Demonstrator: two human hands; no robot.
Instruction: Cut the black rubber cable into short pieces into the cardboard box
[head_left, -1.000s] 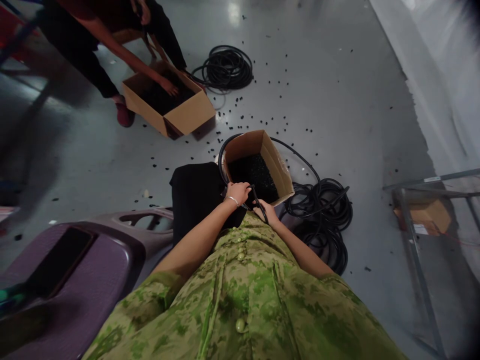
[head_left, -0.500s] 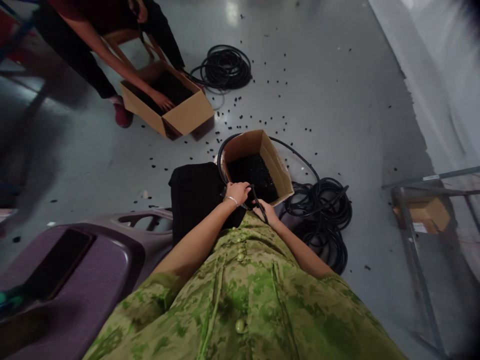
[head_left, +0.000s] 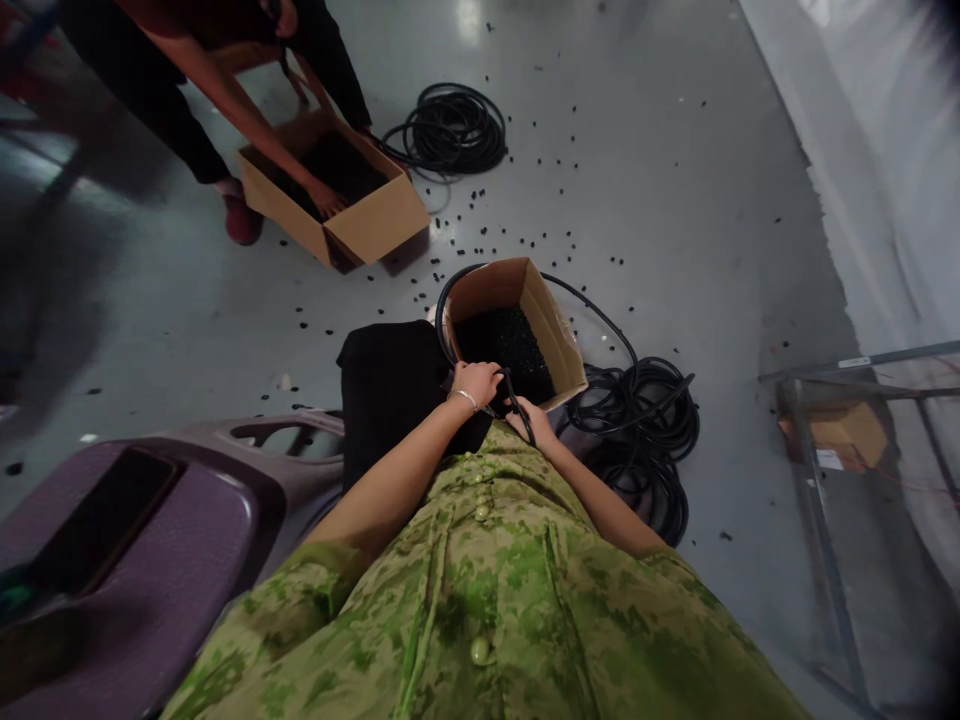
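My left hand (head_left: 476, 382), with a bracelet at the wrist, is closed on a thin black hose (head_left: 516, 396) just over the near edge of a cardboard box (head_left: 555, 330). Beside it, my right hand (head_left: 535, 421) is also closed around the hose, close to my green patterned shirt; its fingertips are partly hidden. Inside the box lie many small black pieces (head_left: 514, 340). The hose loops around the box's left side and behind it, then runs to a loose black coil (head_left: 645, 410) on the floor at the right.
A co-worker's hand (head_left: 326, 198) reaches into a second cardboard box (head_left: 382, 220) of black pieces. Another hose coil (head_left: 454, 130) lies behind. Small black bits dot the floor. A phone (head_left: 109, 515) rests on a purple chair (head_left: 187, 560) at left; a metal frame (head_left: 825, 530) stands at right.
My hands stay nearly still on the hose. The view has shifted slightly, and the co-worker's hand in the other box has moved a little.
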